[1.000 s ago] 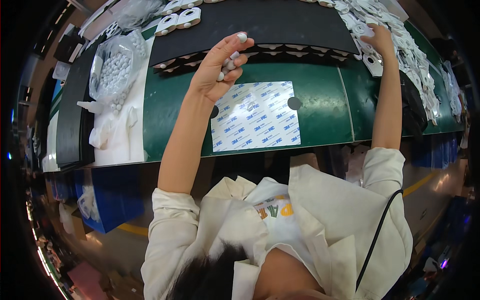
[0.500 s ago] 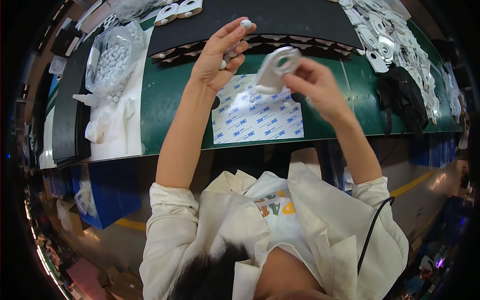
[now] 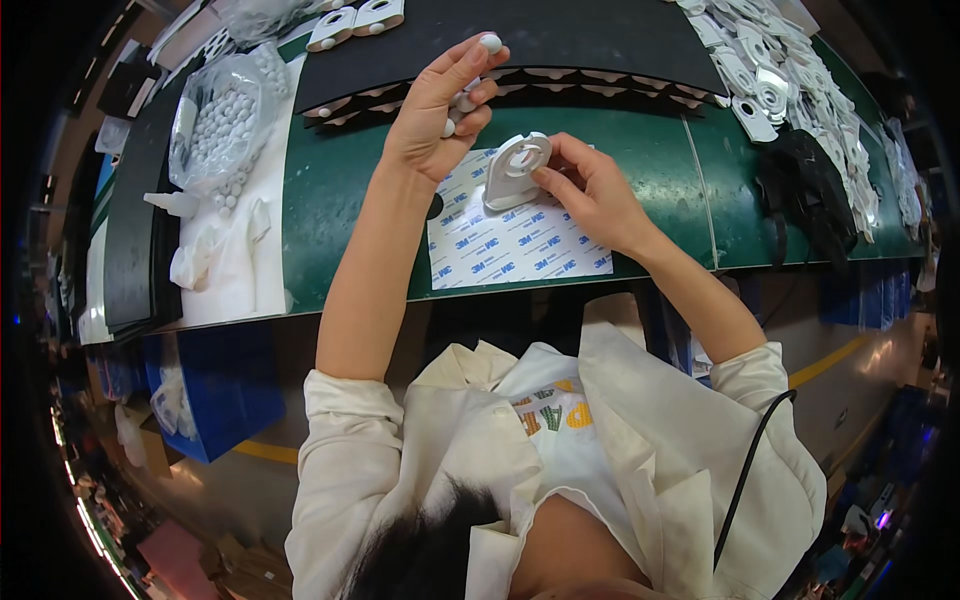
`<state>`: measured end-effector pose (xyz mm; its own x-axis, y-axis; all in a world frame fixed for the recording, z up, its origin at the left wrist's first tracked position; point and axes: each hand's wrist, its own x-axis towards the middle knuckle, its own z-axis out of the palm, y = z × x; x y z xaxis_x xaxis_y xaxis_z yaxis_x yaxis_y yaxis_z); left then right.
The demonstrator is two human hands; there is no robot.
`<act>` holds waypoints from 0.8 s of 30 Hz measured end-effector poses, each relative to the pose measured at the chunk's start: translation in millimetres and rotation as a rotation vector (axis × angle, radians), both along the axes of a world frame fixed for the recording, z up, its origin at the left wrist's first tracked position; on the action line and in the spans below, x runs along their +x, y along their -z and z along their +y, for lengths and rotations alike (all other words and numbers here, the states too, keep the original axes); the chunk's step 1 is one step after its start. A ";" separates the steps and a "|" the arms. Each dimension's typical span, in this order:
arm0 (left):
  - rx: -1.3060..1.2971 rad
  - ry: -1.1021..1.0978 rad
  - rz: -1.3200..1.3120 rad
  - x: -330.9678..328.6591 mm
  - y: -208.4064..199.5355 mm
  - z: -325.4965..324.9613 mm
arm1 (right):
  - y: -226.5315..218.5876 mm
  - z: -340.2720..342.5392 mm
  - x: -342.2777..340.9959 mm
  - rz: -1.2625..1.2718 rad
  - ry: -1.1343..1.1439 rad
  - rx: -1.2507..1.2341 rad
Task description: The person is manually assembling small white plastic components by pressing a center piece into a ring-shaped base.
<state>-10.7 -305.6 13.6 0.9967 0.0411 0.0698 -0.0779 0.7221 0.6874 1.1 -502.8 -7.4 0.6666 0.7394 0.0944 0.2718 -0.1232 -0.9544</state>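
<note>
Raised over the far part of the bench, my left hand (image 3: 440, 105) pinches a small white ball (image 3: 490, 43) between thumb and forefinger. More white balls (image 3: 449, 127) are tucked in its curled fingers. My right hand (image 3: 598, 195) grips a white plastic part (image 3: 515, 172) by its ring end. This part has a round hole at the top and a wider, rounded lower end, which is tilted down over the printed white sheet (image 3: 470, 265). Whether its lower edge touches the sheet, I cannot tell.
A clear bag of white balls (image 3: 225, 125) lies at the left. Black boards (image 3: 520, 40) with white parts between them are stacked at the back. White plastic parts (image 3: 745, 70) are heaped at the right, beside a black cloth item (image 3: 805, 190). A white nozzle-tipped bottle (image 3: 172, 203) lies left.
My right hand has lowered the white plastic part toward the printed sheet and slightly left, and turned it more upright. My left hand has stayed nearly still with its balls.
</note>
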 end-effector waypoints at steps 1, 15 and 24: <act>0.000 -0.003 -0.003 -0.1 -0.1 -0.1 | 0.6 -0.4 0.4 0.000 0.001 0.000; 0.005 0.002 0.003 0.6 -2.4 -0.1 | 2.6 -2.0 -1.9 -0.365 -0.014 -0.048; 0.121 0.008 0.011 -3.3 -5.2 -6.9 | 0.2 -9.5 16.6 0.651 0.033 0.480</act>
<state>-14.0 -312.5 18.8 0.9977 0.0247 0.0628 -0.0642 0.6344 0.7703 17.8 -512.4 -7.6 0.7183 0.6955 -0.0180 -0.3531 0.3421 -0.8708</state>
